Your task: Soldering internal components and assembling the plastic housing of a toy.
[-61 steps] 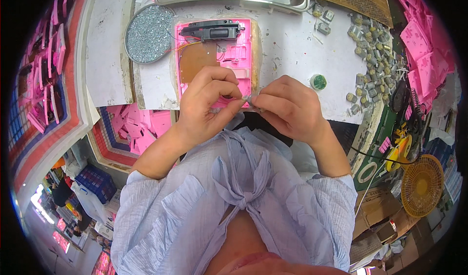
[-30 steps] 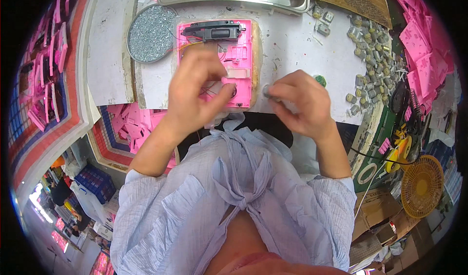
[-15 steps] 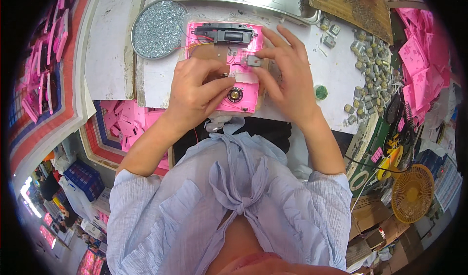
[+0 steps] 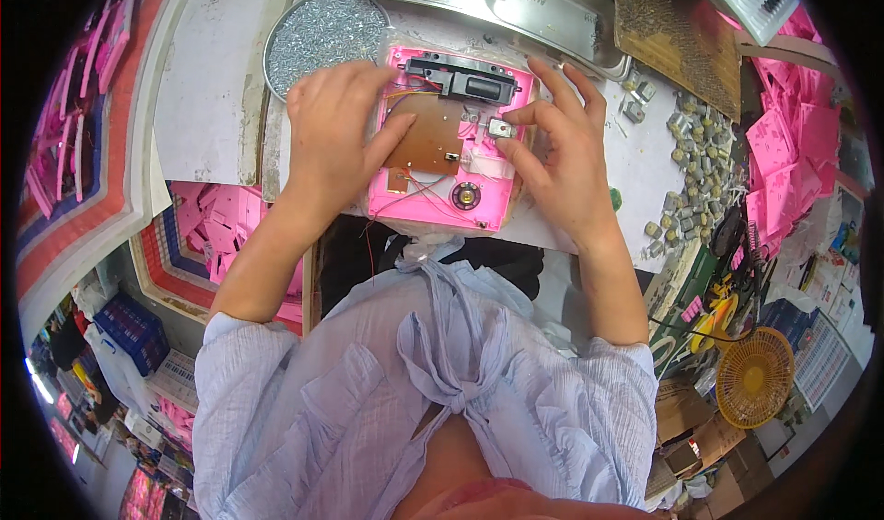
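A pink plastic case lies open side up in front of me, with wires running inside it. A black plastic assembly sits across its far end, a brown circuit board in the middle, and a round black part nearer me. My left hand grips the case's left side, its thumb on the board and its other fingers bent at the edge. On the right, my right hand pinches a small silver motor between thumb and index finger, inside the case; the other fingers are raised.
A round tray of screws stands far left beside a metal compartment tray. Several loose motors are heaped right, near a brown board. Pink parts pile up further right. A yellow basket sits lower right.
My left hand has moved left from the middle of the case to its left side, uncovering the circuit board. My right hand stays at the motor. The view has shifted slightly.
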The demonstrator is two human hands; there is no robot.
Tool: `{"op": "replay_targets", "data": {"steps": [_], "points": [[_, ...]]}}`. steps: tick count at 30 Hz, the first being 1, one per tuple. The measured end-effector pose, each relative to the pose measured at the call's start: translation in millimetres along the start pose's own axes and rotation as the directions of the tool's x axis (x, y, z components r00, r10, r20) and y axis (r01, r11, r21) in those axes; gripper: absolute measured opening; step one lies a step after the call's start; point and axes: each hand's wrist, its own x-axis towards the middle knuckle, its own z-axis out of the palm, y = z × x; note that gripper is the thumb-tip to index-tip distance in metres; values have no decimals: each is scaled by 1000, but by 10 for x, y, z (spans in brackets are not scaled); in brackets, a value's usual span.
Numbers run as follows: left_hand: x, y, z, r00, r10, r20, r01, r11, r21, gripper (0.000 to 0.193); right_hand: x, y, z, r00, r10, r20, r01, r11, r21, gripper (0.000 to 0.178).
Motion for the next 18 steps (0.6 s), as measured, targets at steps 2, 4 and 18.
{"op": "replay_targets", "data": {"steps": [2, 4, 18], "points": [[-46, 15, 7, 1000, -5, -7, 5, 1000, 17, 24, 32, -1, -31, 999, 3, 32, -3, 1000, -10, 19], [-107, 21, 42, 998, -11, -57, 11, 1000, 13, 19, 53, 32, -44, 998, -2, 62, 3, 1000, -9, 20], [-213, 115, 75, 995, -87, -44, 78, 982, -175, 13, 510, -354, 298, 924, -383, 7, 381, 918, -111, 21]]}}
